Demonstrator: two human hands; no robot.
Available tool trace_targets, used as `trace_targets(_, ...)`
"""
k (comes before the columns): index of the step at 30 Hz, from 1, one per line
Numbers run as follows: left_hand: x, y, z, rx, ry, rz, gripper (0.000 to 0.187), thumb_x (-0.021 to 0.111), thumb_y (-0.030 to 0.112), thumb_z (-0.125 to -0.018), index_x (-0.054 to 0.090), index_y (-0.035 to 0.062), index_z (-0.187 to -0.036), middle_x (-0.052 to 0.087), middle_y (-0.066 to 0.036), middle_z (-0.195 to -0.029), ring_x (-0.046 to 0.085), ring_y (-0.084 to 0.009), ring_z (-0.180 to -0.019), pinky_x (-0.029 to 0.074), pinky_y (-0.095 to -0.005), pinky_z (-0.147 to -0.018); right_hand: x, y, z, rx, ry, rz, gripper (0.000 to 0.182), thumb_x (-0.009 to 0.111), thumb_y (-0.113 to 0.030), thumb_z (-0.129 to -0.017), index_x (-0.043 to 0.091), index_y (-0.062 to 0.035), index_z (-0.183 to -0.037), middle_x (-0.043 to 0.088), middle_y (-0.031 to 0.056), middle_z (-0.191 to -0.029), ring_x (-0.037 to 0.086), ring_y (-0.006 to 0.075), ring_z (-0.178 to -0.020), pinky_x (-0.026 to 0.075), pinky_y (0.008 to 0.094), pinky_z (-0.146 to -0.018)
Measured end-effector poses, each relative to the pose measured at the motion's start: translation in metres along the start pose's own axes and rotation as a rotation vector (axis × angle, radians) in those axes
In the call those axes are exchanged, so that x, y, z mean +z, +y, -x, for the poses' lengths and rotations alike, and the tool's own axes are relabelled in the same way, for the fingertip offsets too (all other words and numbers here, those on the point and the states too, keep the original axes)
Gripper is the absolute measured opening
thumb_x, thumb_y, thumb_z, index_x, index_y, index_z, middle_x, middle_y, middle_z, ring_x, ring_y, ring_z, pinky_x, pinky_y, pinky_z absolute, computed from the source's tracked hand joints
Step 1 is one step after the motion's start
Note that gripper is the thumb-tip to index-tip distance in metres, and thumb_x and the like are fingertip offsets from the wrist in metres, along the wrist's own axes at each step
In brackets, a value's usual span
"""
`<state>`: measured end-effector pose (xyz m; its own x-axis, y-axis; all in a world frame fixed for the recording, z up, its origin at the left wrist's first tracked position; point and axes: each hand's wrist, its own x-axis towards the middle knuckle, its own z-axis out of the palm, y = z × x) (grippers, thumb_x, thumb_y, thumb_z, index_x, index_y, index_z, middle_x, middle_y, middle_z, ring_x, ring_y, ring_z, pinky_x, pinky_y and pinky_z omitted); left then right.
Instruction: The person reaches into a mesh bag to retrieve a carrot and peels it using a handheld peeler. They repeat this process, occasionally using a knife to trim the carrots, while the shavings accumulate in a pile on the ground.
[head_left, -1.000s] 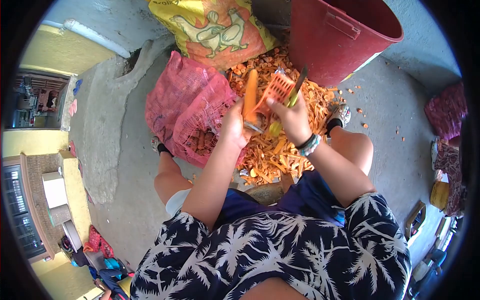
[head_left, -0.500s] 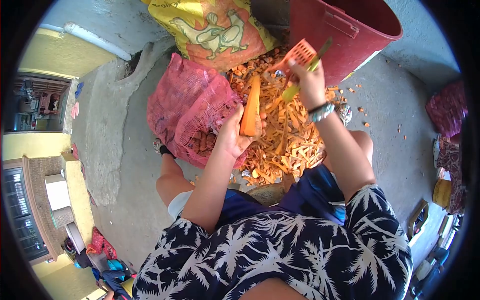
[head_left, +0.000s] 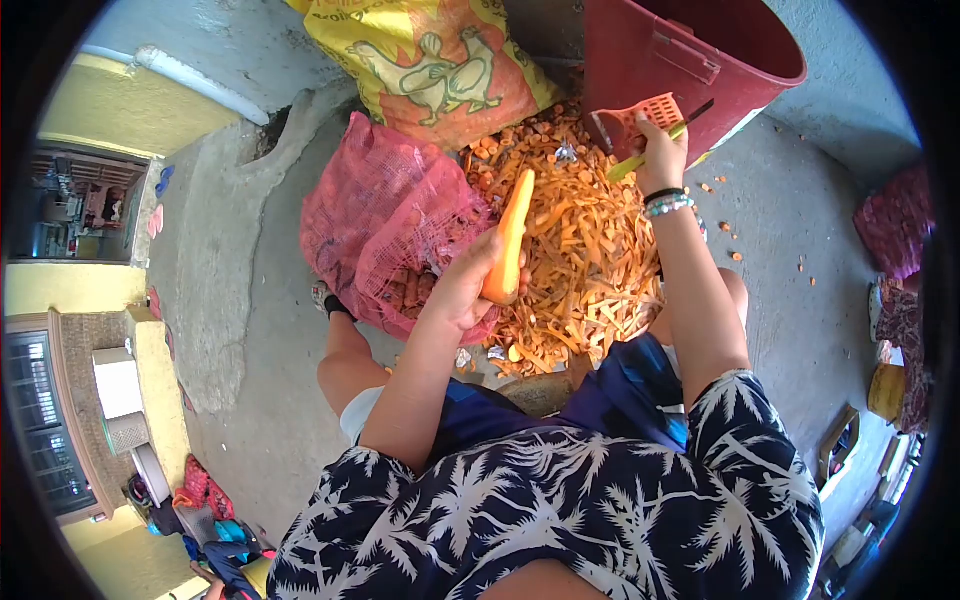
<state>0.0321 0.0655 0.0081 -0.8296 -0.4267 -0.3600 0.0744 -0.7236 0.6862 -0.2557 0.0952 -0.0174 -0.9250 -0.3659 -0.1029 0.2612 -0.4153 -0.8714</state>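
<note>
My left hand (head_left: 470, 277) is closed around the thick end of a long, bright orange carrot (head_left: 514, 235) with its tip pointing up and away from me. Held in my right hand (head_left: 663, 160) are an orange peeler with a perforated body (head_left: 655, 108) and a knife with a yellow-green handle (head_left: 630, 166), its dark blade sticking out past the fingers. Both tools are in front of the red bin, away from the carrot. Between and beyond my hands lies a heap of carrot peelings (head_left: 585, 265) with cut carrot ends among them.
A pink mesh sack (head_left: 375, 215) with carrots inside lies open at the left. Behind it stands a yellow sack (head_left: 430, 75) printed with chickens. A large red bin (head_left: 640, 65) is at the upper right. Carrot bits dot the concrete floor (head_left: 790, 220).
My right hand has moved right, away from the carrot, carrying the peeler and knife. The carrot has turned in my left hand and shows a smoother, brighter side.
</note>
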Motion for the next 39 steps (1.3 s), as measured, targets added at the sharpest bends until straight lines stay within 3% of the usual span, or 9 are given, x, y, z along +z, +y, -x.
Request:
trace_targets(7, 0.003, -0.005, 0.002, 0.331, 0.179, -1.003, 0.036, 0.069, 0.014, -0.071, 0.054, 0.0002, -0.100, 0.059, -0.006, -0.080, 0.057, -0.0118, -0.066, 0.045, -0.0250, -0.061, 0.023, -0.014, 0.084, 0.267, -0.440, 0.104, 0.029, 0.062, -0.001, -0.077, 0.048, -0.0034, -0.102, 0.060, 0.0041, -0.084, 0.056, 0.0088, -0.062, 0.044, 0.0205, -0.048)
trace_targets(11, 0.015, 0.003, 0.011, 0.429, 0.193, -1.166, 0.031, 0.070, 0.012, -0.064, 0.056, -0.0017, -0.089, 0.058, -0.009, -0.075, 0.056, -0.0171, -0.066, 0.044, -0.0298, -0.061, 0.009, 0.007, 0.020, 0.037, -0.072, 0.220, 0.025, 0.061, -0.001, -0.078, 0.051, -0.0038, -0.100, 0.059, 0.0042, -0.083, 0.056, 0.0113, -0.069, 0.048, 0.0245, -0.058)
trace_targets(14, -0.001, 0.014, 0.007, 0.499, 0.299, -1.352, 0.029, 0.070, 0.011, -0.061, 0.056, -0.0021, -0.082, 0.054, -0.012, -0.071, 0.054, -0.0243, -0.064, 0.043, -0.0336, -0.061, 0.004, -0.013, 0.022, 0.070, -0.445, 0.485, 0.015, 0.056, -0.004, -0.082, 0.053, -0.0044, -0.097, 0.060, 0.0063, -0.083, 0.059, 0.0110, -0.067, 0.047, 0.0233, -0.054)
trace_targets(16, -0.002, 0.026, 0.005, 0.602, 0.357, -1.446, 0.027, 0.069, 0.010, -0.059, 0.055, -0.0022, -0.078, 0.051, -0.015, -0.069, 0.052, -0.0314, -0.064, 0.042, -0.0366, -0.059, 0.020, -0.053, 0.068, 0.372, -0.818, 0.632, 0.024, 0.055, -0.007, -0.083, 0.056, -0.0086, -0.107, 0.062, 0.0053, -0.084, 0.057, 0.0095, -0.057, 0.044, 0.0205, -0.045)
trace_targets(18, -0.008, 0.033, 0.001, 0.614, 0.384, -1.542, 0.027, 0.067, 0.009, -0.058, 0.054, -0.0021, -0.079, 0.052, -0.016, -0.071, 0.052, -0.0345, -0.068, 0.043, -0.0396, -0.060, 0.006, -0.022, 0.085, 0.206, -1.057, 0.915, 0.033, 0.058, -0.018, -0.081, 0.055, -0.0055, -0.111, 0.063, 0.0114, -0.090, 0.062, 0.0200, -0.079, 0.049, 0.0324, -0.068)
trace_targets(24, -0.005, 0.035, -0.004, 0.717, 0.389, -1.600, 0.028, 0.067, 0.009, -0.059, 0.054, -0.0019, -0.082, 0.053, -0.016, -0.073, 0.053, -0.0332, -0.067, 0.044, -0.0382, -0.061, 0.003, -0.008, 0.114, 0.018, -1.071, 1.015, 0.039, 0.056, -0.025, -0.079, 0.053, -0.0005, -0.110, 0.059, 0.0215, -0.098, 0.057, 0.0347, -0.092, 0.044, 0.0384, -0.081)
trace_targets(28, 0.010, 0.042, 0.003, 0.793, 0.391, -1.509, 0.028, 0.067, 0.006, -0.059, 0.055, -0.0005, -0.084, 0.055, -0.016, -0.075, 0.056, -0.0324, -0.069, 0.046, -0.0372, -0.059, -0.008, 0.042, 0.086, 0.230, -1.168, 1.378, 0.048, 0.052, -0.023, -0.079, 0.047, 0.0031, -0.118, 0.052, 0.0233, -0.115, 0.051, 0.0326, -0.106, 0.040, 0.0375, -0.089)
trace_targets(32, 0.024, 0.055, 0.007, 1.036, 0.368, -1.449, 0.028, 0.069, 0.004, -0.060, 0.056, 0.0014, -0.085, 0.057, -0.013, -0.077, 0.057, -0.0290, -0.070, 0.047, -0.0347, -0.060, -0.009, 0.065, 0.081, 0.464, -1.024, 1.248, 0.056, 0.053, -0.025, -0.080, 0.040, 0.0038, -0.125, 0.049, 0.0248, -0.119, 0.049, 0.0320, -0.110, 0.038, 0.0357, -0.092)
trace_targets(39, 0.002, 0.053, 0.005, 1.210, 0.198, -1.335, 0.034, 0.072, 0.003, -0.058, 0.058, 0.0039, -0.089, 0.059, -0.009, -0.086, 0.058, -0.0244, -0.078, 0.048, -0.0322, -0.068, 0.003, 0.026, 0.091, 0.227, -0.970, 1.220, 0.043, 0.057, -0.027, -0.080, 0.050, 0.0007, -0.112, 0.059, 0.0230, -0.103, 0.056, 0.0342, -0.097, 0.043, 0.0383, -0.084)
